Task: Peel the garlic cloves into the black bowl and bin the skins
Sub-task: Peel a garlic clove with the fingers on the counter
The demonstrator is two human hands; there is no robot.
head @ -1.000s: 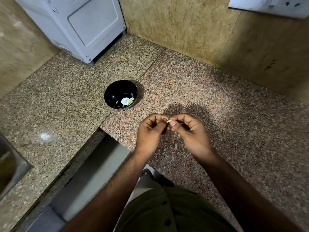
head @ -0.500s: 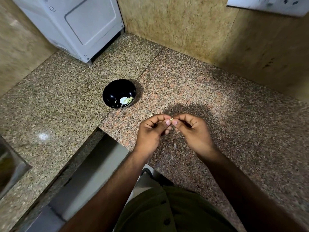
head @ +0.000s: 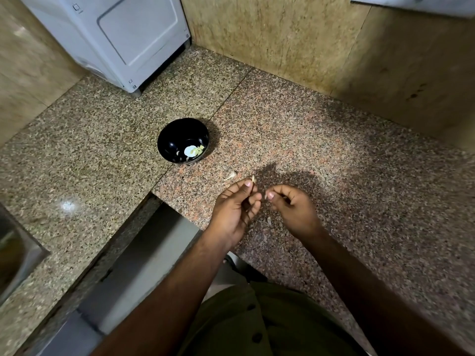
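Observation:
A small black bowl (head: 168, 140) stands on the granite counter and holds a few pale peeled garlic cloves (head: 193, 151). My left hand (head: 235, 206) pinches a small garlic clove (head: 253, 179) between thumb and fingertip, just in front of the bowl. Close to its right, my right hand (head: 289, 208) has curled fingers with thumb and forefinger pressed together; whether it holds a bit of skin I cannot tell. A pale piece of garlic stem (head: 230, 176) lies on the counter beyond my left hand. A small skin flake (head: 269, 220) lies between my hands.
A white appliance (head: 123, 39) stands in the far left corner against stone walls. The counter (head: 359, 188) has a cut-out edge at my front left, with a metal sink rim (head: 23, 255) at far left. A white switch plate (head: 416, 2) is on the wall, top right.
My hands, joined on the clove before, have pulled apart. The left hand keeps the clove and has lifted slightly towards the bowl. A stem piece now shows on the counter.

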